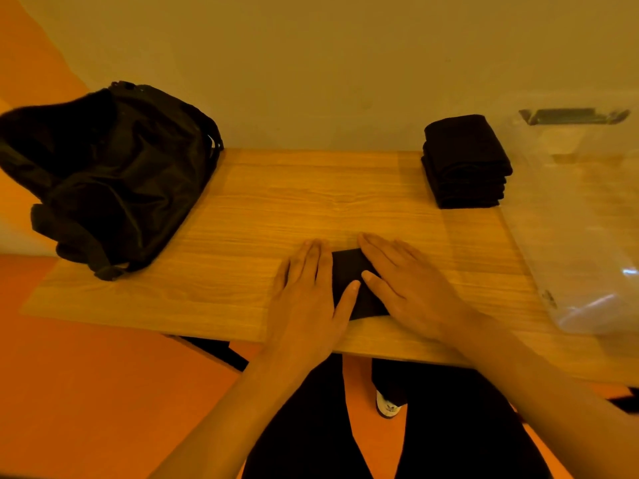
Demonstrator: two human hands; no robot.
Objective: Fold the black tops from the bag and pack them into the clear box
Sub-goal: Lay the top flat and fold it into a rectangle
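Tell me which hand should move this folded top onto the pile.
Right, probably. The right hand presses the folded top on the side nearest the pile and clear box; the left hand is toward the bag.

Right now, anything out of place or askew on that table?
Nothing spilled or damaged. The bag slumps past the left edge of the table, and the folded stack sits beside the clear box, not in it.
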